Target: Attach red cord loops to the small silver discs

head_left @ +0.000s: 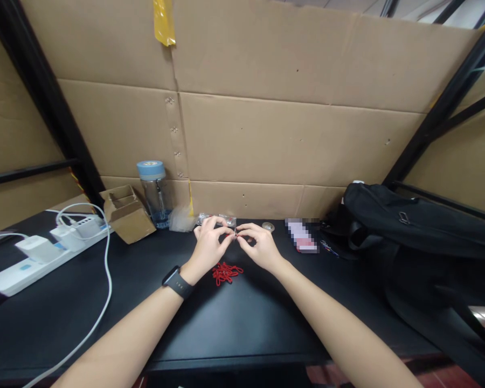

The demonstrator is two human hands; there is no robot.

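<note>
My left hand (pixel 210 242), with a dark watch (pixel 178 281) on its wrist, is closed in a pinch over the dark table. Opposite it, my right hand (pixel 262 245) pinches too, the fingertips of both hands almost meeting. Between them shows a small thin silver piece (pixel 235 235) with bits of red at the fingertips, apparently red cord; its exact kind is too small to make out. Just below the hands lies a loose pile of red cord loops (pixel 226 274) on the table. Behind the left hand, a clear plastic packet (pixel 230 220) is partly hidden.
At left are a white power strip (pixel 44 260) with chargers and a cable, an opened cardboard box (pixel 129 218) and a blue-lidded bottle (pixel 156 194). A small round clear item (pixel 268 226), a blurred phone-like object (pixel 302 235) and a black backpack (pixel 428 231) lie to the right. Cardboard (pixel 267 145) walls the back.
</note>
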